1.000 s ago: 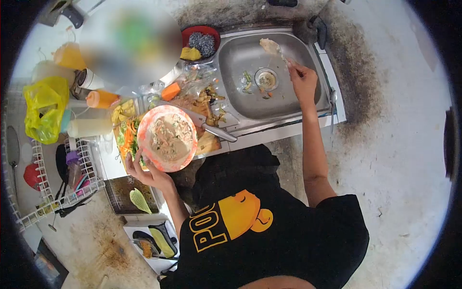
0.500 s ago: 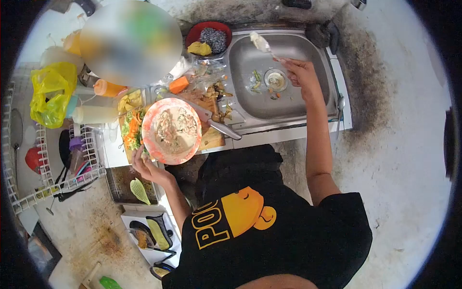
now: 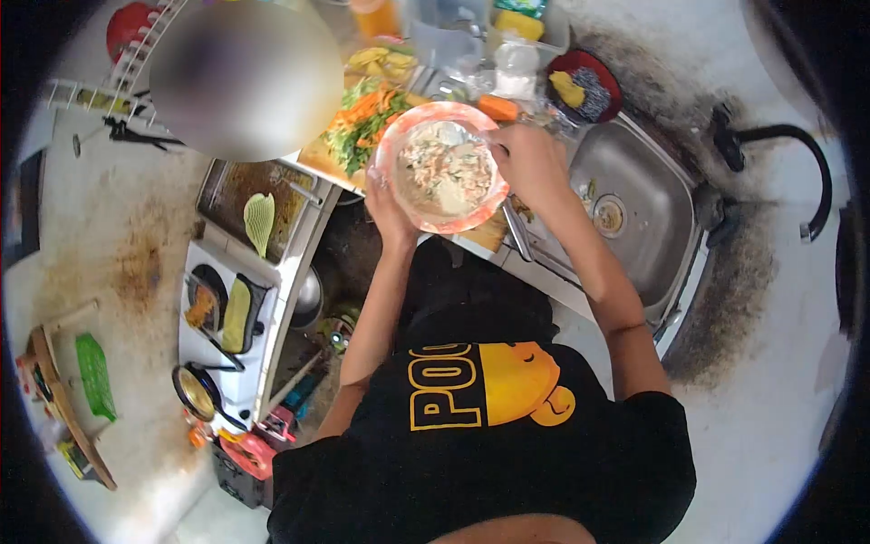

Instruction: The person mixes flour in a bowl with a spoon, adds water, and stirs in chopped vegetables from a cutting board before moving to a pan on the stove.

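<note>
the bowl [image 3: 464, 221] is just left of the sink [image 3: 645, 265], left hand [image 3: 391, 214] cupping its side, right hand [image 3: 535, 165] pinching what looks like a spoon [image 3: 483, 138] at its sink-side rim. knife handle [image 3: 517, 233] pokes out there too, so if the blade's underneath, pressing hard could tip everything.

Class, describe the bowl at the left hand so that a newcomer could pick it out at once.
Find the grey metal sink, then look left in the picture to the person's bare left hand. It holds a round orange-and-white bowl containing a pale, chunky mixture. Unlike the dark red dish by the sink, this bowl has a mottled, light-coloured rim.
</note>
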A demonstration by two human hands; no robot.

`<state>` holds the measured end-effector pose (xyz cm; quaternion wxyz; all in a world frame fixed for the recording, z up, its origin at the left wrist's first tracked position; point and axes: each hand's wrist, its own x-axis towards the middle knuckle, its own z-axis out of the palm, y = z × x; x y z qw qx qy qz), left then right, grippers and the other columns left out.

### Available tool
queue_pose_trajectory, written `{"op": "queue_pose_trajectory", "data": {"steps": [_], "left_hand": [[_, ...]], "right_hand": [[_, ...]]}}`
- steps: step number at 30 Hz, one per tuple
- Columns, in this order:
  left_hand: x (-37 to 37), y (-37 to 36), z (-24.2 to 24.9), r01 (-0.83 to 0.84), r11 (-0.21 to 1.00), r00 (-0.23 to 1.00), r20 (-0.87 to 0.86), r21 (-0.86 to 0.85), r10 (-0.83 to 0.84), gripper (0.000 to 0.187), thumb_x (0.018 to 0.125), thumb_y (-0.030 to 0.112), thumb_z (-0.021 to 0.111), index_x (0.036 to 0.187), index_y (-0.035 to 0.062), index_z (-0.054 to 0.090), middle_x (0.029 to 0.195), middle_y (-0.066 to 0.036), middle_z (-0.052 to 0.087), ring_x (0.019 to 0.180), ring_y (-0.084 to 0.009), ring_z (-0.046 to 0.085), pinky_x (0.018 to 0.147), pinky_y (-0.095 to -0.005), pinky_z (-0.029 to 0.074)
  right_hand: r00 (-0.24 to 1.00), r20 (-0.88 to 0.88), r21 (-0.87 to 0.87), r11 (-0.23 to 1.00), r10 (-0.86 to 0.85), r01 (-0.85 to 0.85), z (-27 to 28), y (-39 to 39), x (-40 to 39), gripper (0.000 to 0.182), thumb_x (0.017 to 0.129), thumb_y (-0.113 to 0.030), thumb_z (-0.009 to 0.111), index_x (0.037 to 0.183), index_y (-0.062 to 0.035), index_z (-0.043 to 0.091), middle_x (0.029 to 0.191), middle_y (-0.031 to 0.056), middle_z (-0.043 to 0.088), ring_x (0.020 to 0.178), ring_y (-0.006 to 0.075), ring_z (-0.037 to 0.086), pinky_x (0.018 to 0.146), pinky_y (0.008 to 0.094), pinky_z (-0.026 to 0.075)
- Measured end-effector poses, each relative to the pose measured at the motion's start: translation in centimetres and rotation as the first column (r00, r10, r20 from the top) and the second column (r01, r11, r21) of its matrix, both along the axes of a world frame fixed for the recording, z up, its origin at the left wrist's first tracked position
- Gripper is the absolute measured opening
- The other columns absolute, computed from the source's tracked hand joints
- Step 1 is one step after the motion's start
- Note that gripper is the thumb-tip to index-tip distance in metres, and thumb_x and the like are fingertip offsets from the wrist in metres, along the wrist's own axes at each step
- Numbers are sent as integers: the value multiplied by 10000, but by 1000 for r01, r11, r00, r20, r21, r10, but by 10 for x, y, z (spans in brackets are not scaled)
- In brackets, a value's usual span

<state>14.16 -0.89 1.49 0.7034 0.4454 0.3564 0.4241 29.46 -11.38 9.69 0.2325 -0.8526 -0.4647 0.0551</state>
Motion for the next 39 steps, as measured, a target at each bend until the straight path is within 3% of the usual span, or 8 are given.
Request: {"op": "queue_pose_trajectory", "data": {"steps": [6,11,14,25,28,30,37,39], "left_hand": [[3,7,-29,-46,989,982,177,-137,70,471,1005,330,403,1306,-31,429,1203,-138,552,1050,-217,580,887,-351,488],[6,6,-24,-130,979,972,173,-159,157,362,997,205,449,1249,-47,510,1157,-91,581,1050,-159,554,931,-300,437],[7,5,-22,-154,976,973,149,-152,177,345,998,189,440,1227,-54,528,1147,-90,582,1044,-152,550,929,-293,431],[4,5,-28,-137,989,985,94,-63,142,397,989,268,474,1213,-53,539,1100,-102,617,972,-139,580,866,-289,469],[6,7,-32,-150,988,984,95,-37,153,378,992,261,465,1197,-48,541,1098,-94,612,976,-138,575,872,-289,464],[5,8,-36,-161,987,985,63,-9,161,368,995,257,460,1190,-44,542,1099,-88,608,983,-138,571,875,-289,462],[5,8,-38,-135,991,989,58,-6,135,380,998,264,448,1217,-38,520,1135,-98,585,1023,-149,557,910,-303,450],[3,9,-39,-124,992,992,28,19,123,382,999,262,445,1223,-38,516,1140,-102,582,1028,-154,558,916,-306,447]], "right_hand": [[904,179,-248,907,389,-341,-5,3,-33,212,772,-51,555,958,-38,655,713,165,629,724,309,660,599,426,499],[878,72,-371,829,474,-417,6,-37,-43,436,765,-42,546,1195,-78,603,781,144,638,704,285,651,579,410,504],[901,102,-531,789,422,-310,18,-42,-50,393,762,-31,553,1150,-53,613,815,158,637,725,291,652,596,411,508],[956,-13,-378,884,293,-276,-10,0,-22,206,719,-69,603,914,-63,667,783,133,660,743,329,656,663,435,519],[979,-59,-206,958,193,-201,14,-9,-15,212,726,-90,604,917,-79,694,793,130,659,766,331,647,697,433,513],[971,173,-271,956,167,-116,29,-19,-3,229,757,-116,609,961,-111,712,807,166,651,797,329,639,710,437,504],[989,145,-221,975,28,5,55,-10,0,197,807,-144,632,971,-61,700,798,203,644,751,360,634,662,398,479],[998,55,-280,958,-41,54,52,-7,-6,202,811,-138,590,972,-113,711,830,187,649,790,371,624,708,468,482]]}}
